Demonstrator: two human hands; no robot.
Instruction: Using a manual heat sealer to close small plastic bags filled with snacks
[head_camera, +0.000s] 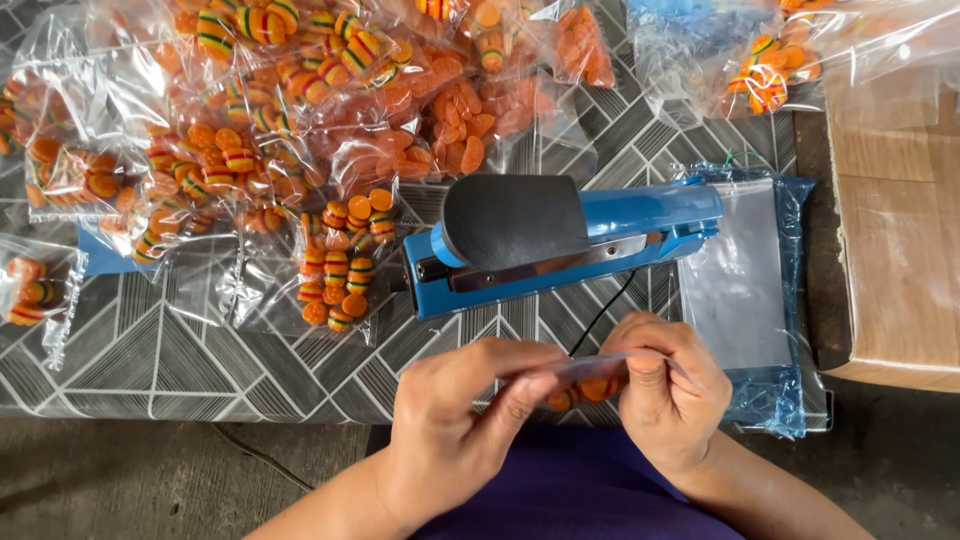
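The small clear candy bag (590, 380) is lying with its long axis running left to right, just below the blue heat sealer (560, 245) and close to the person's body. The left hand (460, 430) is pinching its left end between thumb and fingers, and the right hand (670, 395) is clamping its right end (orange striped candies are showing through between the 2 hands). The sealer is sitting on a table covering (180, 350) with a grey geometric pattern, over a bare concrete floor. Left of and above the sealer, filled candy bags (335, 270) are piling up. Right of it, a stack of empty clear bags (740, 280) is lying, with a cardboard box (900, 240) beyond.
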